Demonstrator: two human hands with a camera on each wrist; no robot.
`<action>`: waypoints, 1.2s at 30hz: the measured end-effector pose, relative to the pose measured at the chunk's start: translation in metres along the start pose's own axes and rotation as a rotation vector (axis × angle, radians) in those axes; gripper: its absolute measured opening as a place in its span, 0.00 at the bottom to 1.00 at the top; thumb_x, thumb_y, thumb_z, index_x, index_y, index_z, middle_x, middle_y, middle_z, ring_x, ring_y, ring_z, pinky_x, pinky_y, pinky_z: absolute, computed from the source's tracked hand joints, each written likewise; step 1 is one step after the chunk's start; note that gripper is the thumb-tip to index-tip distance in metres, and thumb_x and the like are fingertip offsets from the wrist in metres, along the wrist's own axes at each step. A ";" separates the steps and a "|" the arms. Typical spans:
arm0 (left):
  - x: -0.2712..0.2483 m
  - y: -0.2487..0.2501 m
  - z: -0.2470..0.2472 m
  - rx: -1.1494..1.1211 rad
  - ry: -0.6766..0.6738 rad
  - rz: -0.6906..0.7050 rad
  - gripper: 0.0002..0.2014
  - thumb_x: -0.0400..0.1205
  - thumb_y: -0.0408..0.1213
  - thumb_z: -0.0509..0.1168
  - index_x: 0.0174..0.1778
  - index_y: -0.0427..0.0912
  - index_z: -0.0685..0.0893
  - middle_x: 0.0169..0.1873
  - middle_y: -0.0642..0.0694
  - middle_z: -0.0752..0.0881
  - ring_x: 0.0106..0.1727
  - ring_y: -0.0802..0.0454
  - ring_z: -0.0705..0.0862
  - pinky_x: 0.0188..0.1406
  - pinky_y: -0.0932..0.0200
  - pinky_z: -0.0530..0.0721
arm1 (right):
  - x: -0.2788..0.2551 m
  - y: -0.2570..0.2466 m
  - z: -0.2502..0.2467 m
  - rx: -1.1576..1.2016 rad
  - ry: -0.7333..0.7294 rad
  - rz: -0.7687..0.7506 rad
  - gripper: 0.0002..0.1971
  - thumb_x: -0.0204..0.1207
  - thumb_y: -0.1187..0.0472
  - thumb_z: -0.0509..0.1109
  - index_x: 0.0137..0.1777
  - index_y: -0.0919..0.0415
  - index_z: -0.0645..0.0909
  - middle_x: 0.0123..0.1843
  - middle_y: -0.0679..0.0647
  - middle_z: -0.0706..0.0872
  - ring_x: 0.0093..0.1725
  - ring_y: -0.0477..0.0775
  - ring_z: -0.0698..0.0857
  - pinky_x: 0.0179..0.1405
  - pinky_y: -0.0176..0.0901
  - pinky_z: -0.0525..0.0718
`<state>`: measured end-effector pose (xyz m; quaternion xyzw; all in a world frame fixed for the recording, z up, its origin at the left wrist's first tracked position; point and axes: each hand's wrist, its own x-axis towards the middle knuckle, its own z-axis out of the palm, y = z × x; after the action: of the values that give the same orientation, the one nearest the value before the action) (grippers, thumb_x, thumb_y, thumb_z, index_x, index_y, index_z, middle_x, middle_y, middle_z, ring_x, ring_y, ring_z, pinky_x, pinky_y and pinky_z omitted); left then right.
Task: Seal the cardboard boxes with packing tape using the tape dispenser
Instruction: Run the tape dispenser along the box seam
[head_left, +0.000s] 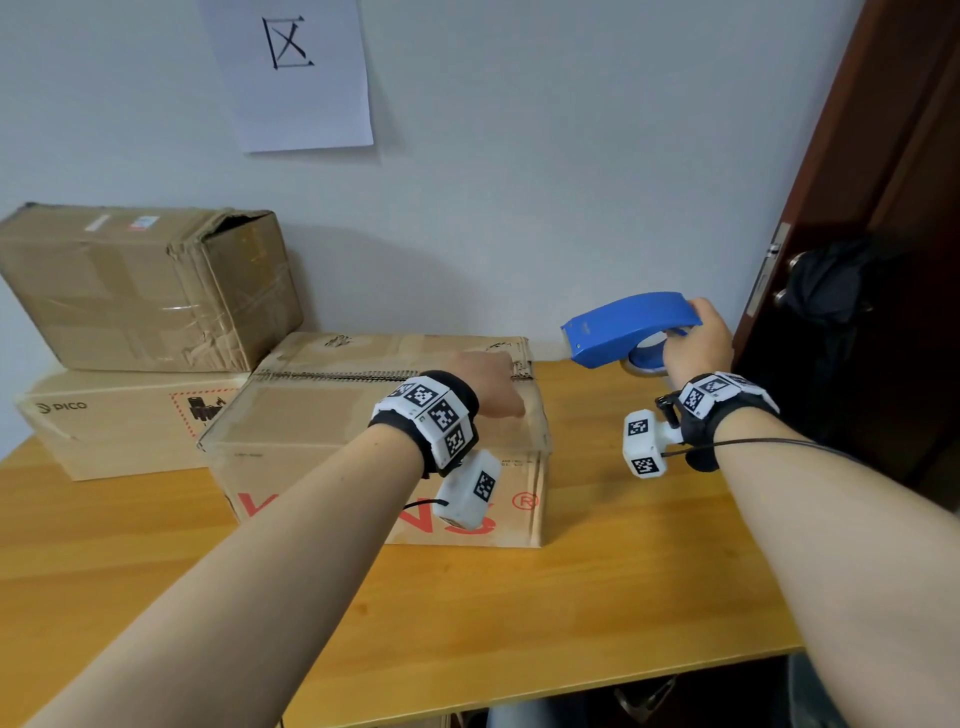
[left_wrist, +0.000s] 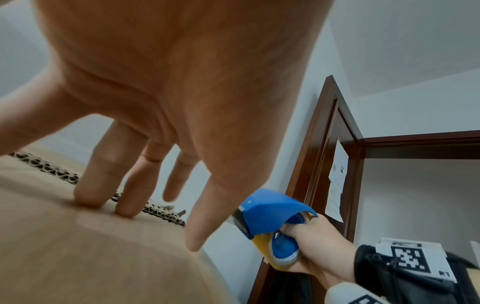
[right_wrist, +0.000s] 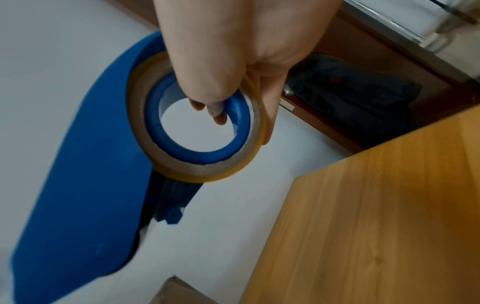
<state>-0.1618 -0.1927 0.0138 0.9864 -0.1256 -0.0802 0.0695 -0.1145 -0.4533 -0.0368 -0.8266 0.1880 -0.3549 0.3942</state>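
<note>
The left hand (left_wrist: 161, 78) fills the nearest view, its fingers (left_wrist: 91, 185) straight and spread, tips pressing the top of the cardboard box (head_left: 332, 415) beside its open seam. The right hand (head_left: 698, 340) curls its fingers through the tape roll (right_wrist: 197, 127) of the blue tape dispenser (head_left: 623, 327), held above the wooden surface (head_left: 571, 597), just right of the box.

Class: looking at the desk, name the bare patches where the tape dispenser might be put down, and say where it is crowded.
Bare wood lies along the near edge of the desk and right of the front box, under the right hand holding the tape dispenser. The far left is crowded: stacked boxes reach the wall.
</note>
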 end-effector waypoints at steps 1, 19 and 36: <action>0.000 0.000 0.001 -0.025 0.006 -0.019 0.30 0.84 0.47 0.67 0.79 0.39 0.68 0.62 0.44 0.83 0.62 0.44 0.81 0.45 0.58 0.75 | 0.000 0.001 0.000 -0.018 -0.005 -0.020 0.11 0.81 0.73 0.60 0.57 0.63 0.80 0.47 0.55 0.81 0.45 0.62 0.79 0.42 0.50 0.76; 0.004 0.002 -0.002 -0.049 -0.037 -0.001 0.27 0.86 0.48 0.64 0.78 0.38 0.74 0.75 0.41 0.77 0.73 0.42 0.77 0.57 0.55 0.75 | -0.008 0.012 0.008 -0.259 -0.172 -0.046 0.16 0.80 0.76 0.57 0.56 0.56 0.76 0.47 0.56 0.82 0.44 0.65 0.81 0.39 0.49 0.76; 0.020 0.033 0.004 0.224 -0.197 0.175 0.30 0.87 0.60 0.56 0.83 0.48 0.70 0.67 0.45 0.79 0.68 0.46 0.78 0.55 0.54 0.73 | -0.014 -0.024 0.011 -0.542 -0.291 -0.316 0.25 0.77 0.77 0.55 0.70 0.57 0.75 0.59 0.61 0.83 0.48 0.65 0.79 0.41 0.51 0.74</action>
<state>-0.1516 -0.2299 0.0121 0.9606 -0.2253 -0.1557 -0.0468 -0.1157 -0.4244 -0.0286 -0.9621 0.0870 -0.2273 0.1232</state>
